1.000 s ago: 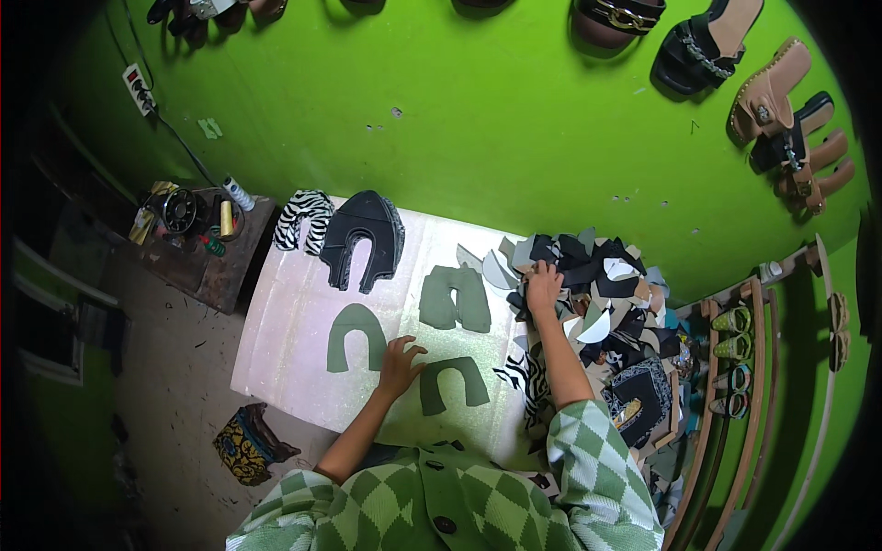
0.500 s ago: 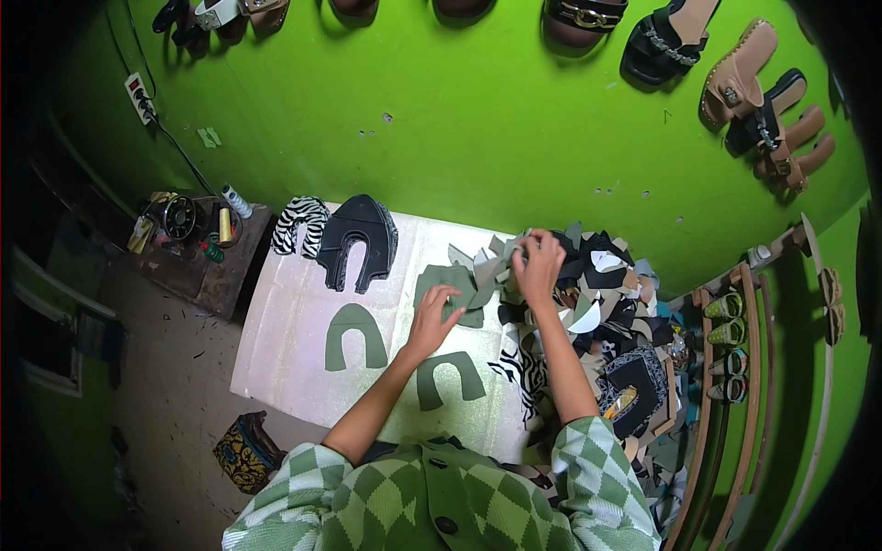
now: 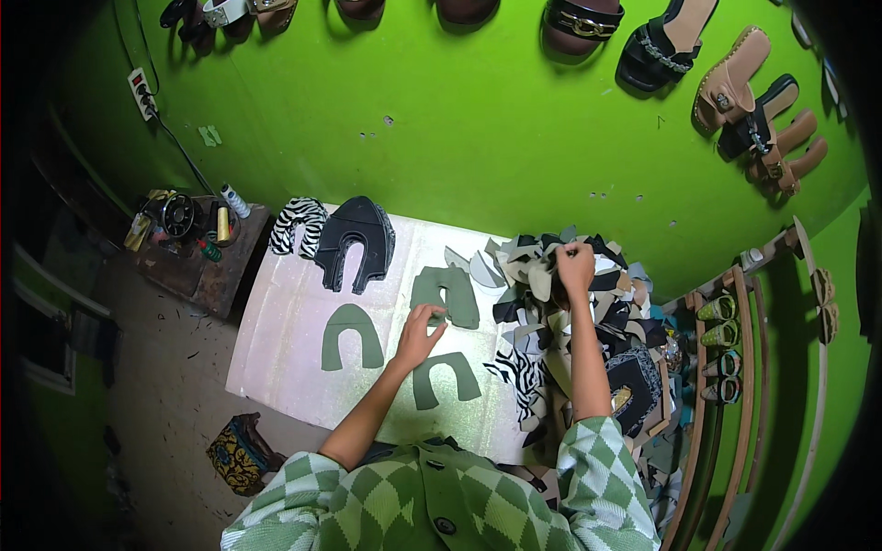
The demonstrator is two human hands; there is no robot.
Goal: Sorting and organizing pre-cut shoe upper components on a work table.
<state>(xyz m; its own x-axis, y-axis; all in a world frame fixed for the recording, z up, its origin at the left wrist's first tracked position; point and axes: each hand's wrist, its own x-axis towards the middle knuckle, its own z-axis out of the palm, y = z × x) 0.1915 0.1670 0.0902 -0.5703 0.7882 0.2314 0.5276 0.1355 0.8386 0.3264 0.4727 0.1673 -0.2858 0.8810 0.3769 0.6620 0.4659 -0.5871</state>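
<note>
My left hand point(image 3: 419, 336) rests at the lower left corner of a stack of olive-green U-shaped cut pieces point(image 3: 459, 298). Its fingers are slightly bent, with the thumb apart. At the right, my right hand point(image 3: 576, 268) is closed on some grey-green offcuts point(image 3: 540, 274), over a large heap of scraps. Two single green U-shaped pieces lie nearer me, one at the left point(image 3: 352, 332) and one below my left hand point(image 3: 447, 375).
Black U-shaped pieces point(image 3: 363, 225) and zebra-print ones point(image 3: 299, 220) sit at the table's far left. A mixed scrap heap point(image 3: 616, 321) covers the right side. Beyond it stands a wooden rack point(image 3: 703, 413) with sandals. A small dark table point(image 3: 207, 275) with thread spools is at left.
My right hand has moved right with offcuts, away from the green stack. The stack's upper surface now shows uncovered. My left hand has slid slightly down and left.
</note>
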